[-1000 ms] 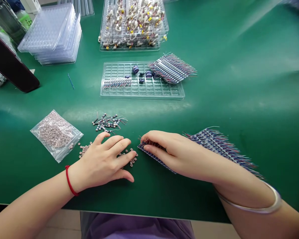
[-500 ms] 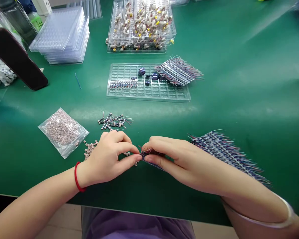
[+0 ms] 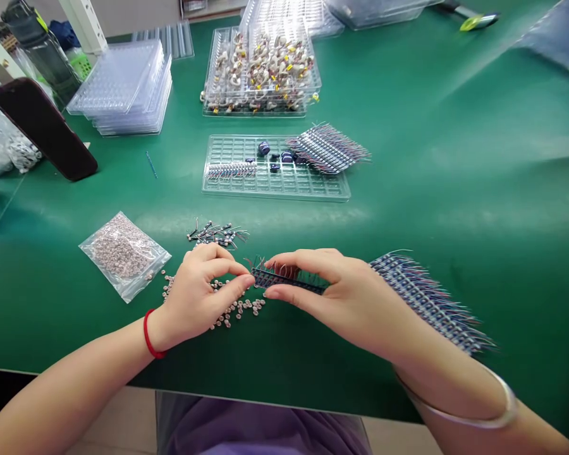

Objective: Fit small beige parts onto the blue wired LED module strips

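A dark strip of small circuit boards [image 3: 289,281] with thin wires standing up from it is held above the green table. My right hand [image 3: 346,284] curves round the strip, thumb below and fingers above, with its right end inside the hand. At the left end, my left hand [image 3: 208,281] pinches the strip's tip between thumb and forefinger. Small round pinkish parts [image 3: 239,308] lie scattered under and beside my left hand. Just beyond it is a small heap of wired pieces [image 3: 218,234]. More wired board strips [image 3: 427,300] lie beside my right forearm.
A clear bag of round parts [image 3: 123,253] lies at left. Farther back are a clear compartment tray [image 3: 246,189] with another wired sheet [image 3: 329,148], trays of white wired parts [image 3: 265,69], stacked clear trays [image 3: 118,82] and a leaning phone [image 3: 45,129].
My right thumb and fingers have spread apart, showing more of the strip. My left hand has shifted slightly left with the strip's end, and more round parts show below. The camera view has tilted up.
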A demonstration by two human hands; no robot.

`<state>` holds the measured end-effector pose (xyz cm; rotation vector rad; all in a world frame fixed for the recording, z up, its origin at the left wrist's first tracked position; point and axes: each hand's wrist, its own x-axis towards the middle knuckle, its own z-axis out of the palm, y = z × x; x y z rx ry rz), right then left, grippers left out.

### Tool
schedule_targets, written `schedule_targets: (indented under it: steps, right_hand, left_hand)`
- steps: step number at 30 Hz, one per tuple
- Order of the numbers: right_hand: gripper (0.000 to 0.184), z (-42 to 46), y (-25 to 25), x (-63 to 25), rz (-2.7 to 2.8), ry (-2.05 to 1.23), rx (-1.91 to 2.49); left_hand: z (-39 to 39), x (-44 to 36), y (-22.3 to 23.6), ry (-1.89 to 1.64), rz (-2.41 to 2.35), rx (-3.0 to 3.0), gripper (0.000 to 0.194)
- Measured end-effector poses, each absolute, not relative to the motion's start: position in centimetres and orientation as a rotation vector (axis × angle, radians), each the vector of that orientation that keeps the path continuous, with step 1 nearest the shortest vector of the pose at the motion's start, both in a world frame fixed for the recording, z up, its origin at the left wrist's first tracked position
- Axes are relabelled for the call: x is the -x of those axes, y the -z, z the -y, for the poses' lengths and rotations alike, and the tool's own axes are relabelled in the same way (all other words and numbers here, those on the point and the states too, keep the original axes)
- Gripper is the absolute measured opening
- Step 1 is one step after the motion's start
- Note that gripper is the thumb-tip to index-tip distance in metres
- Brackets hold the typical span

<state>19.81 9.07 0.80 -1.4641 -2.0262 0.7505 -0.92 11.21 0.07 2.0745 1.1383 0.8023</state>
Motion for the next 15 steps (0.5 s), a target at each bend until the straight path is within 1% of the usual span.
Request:
schedule_targets:
  steps: [2, 4, 10, 15]
  right_hand:
    - [0.018, -9.2, -0.9, -19.5, 2.007, -0.853, 1.400]
    - [0.015, -9.3, -1.0, -19.3, 2.011, -0.890, 1.314]
    - [0.014, -9.4, -0.9, -19.7, 2.041, -0.847, 1.264]
    - [0.016, -9.2, -0.6, -21.0, 2.173, -0.787, 1.334]
  left_hand:
    - [-11.2, 0.9, 0.1, -0.786, -1.123, -2.121, 0.010]
    - [-11.1, 0.8, 0.2, -0.770, -1.111, -2.179, 0.012]
    - [-12.0, 1.6, -0.1, -0.776, -1.108, -2.260, 0.015]
    - [-15.0, 4.6, -0.6, -0.989, -1.383, -2.330, 0.014]
